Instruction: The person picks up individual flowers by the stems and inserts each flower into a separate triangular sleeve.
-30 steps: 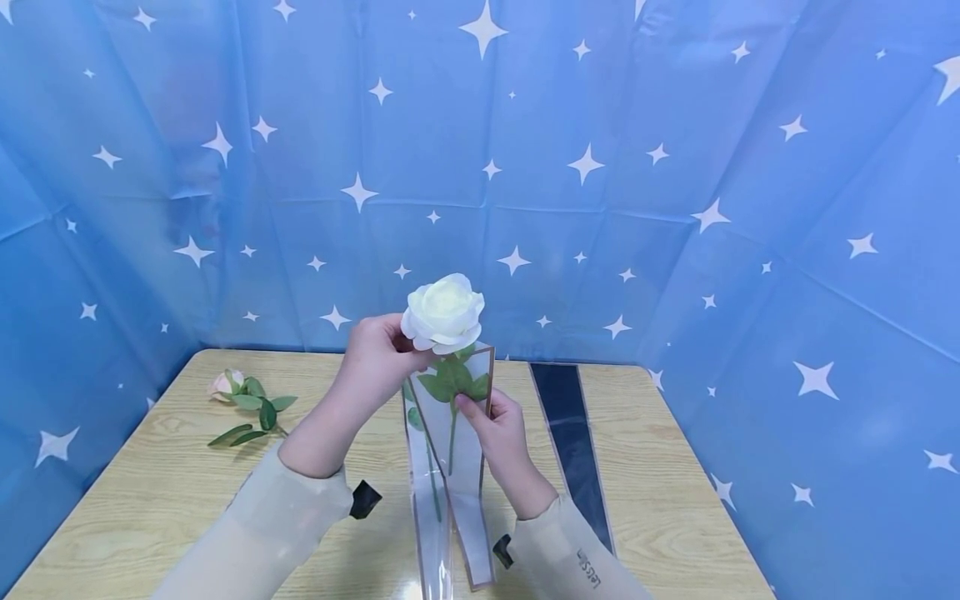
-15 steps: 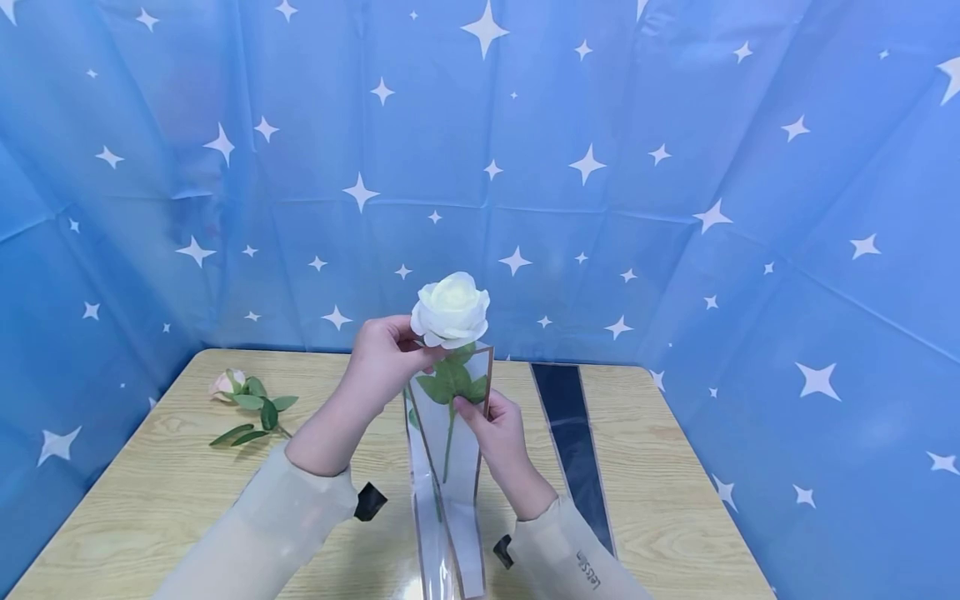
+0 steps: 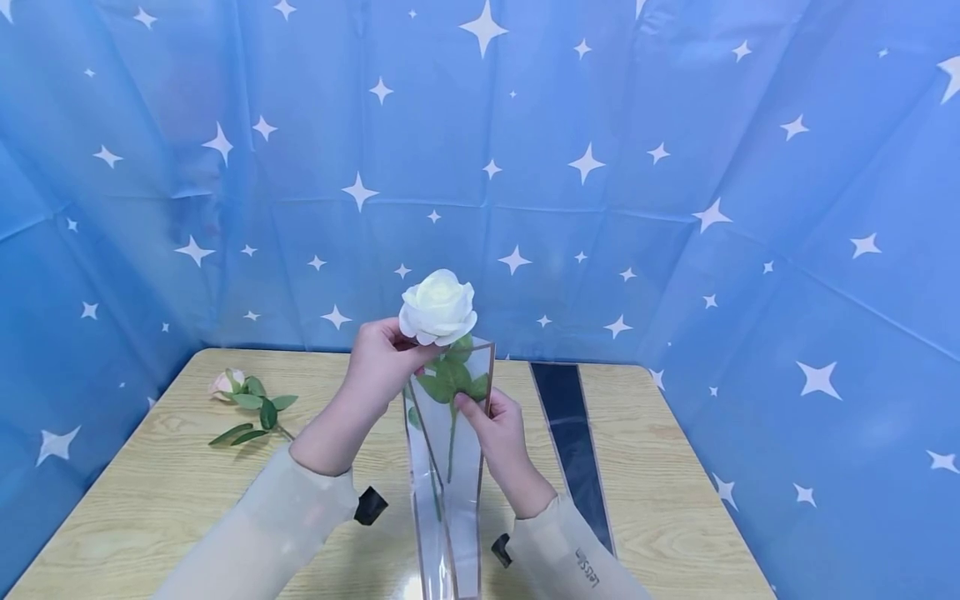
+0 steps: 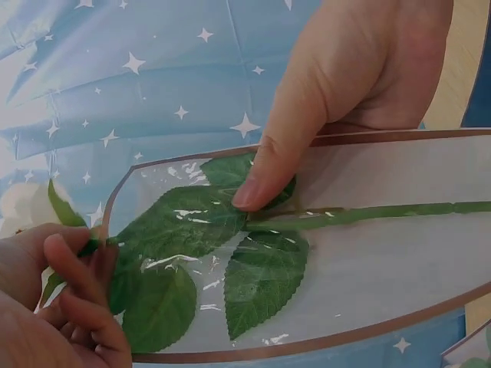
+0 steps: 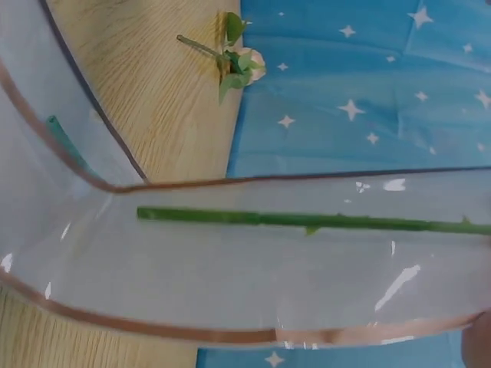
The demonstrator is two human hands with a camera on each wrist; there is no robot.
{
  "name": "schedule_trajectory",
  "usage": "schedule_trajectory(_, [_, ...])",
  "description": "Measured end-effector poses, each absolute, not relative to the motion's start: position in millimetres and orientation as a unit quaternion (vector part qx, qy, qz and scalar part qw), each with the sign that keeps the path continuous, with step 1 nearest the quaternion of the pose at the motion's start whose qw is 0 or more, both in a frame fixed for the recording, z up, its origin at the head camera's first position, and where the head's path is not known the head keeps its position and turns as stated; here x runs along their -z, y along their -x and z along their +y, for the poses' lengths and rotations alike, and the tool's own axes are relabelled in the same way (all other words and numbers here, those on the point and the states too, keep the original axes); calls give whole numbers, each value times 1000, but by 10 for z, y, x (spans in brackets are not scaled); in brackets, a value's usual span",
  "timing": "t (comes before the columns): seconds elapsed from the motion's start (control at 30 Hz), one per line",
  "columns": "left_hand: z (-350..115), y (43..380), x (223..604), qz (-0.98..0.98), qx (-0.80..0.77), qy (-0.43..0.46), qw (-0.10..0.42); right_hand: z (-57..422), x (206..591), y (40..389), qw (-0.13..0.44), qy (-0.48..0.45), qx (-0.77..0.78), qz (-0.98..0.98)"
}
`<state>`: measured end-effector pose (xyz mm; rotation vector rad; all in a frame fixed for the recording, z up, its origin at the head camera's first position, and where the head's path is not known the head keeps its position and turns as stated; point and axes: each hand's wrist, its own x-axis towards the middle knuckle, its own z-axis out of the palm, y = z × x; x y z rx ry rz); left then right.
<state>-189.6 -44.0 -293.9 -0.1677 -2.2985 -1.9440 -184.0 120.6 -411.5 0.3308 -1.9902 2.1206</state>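
One white, full-petalled rose (image 3: 438, 308) stands just above left hand (image 3: 378, 358), nearer one, pinching it under petals; green stem (image 3: 452, 450) points down inside clear, brown-edged plastic sleeve (image 3: 463, 533), gripped by right hand (image 3: 505, 437).

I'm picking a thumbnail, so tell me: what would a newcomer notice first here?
The big white rose, mid-picture in the head view, the left hand gripping just below its bloom. Its stem runs inside a brown-edged wrapper pinched by the right hand. Next, the starry blue backdrop behind, and a pale rose lying on the table at left.
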Motion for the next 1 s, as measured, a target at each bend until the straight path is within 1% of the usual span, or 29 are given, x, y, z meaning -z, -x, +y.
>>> schedule_trajectory(0.2, [-455,1880,2941,-798,597,57,56,1207,4112,1845,107,-108,-725,-672])
schedule_trajectory(0.4, [-493,1869,2928,-811,576,67,69,1209,4113,1844,104,-105,-728,-669])
schedule_trajectory(0.53, [-506,1865,2915,-822,561,65,68,1208,4111,1843,105,-99,-726,-672])
schedule_trajectory(0.73, [-546,1850,2867,-842,527,75,90,1214,4113,1841,113,-95,-722,-676])
schedule_trajectory(1.0, [-580,1816,2798,-828,542,90,111,1219,4120,1843,112,-92,-732,-666])
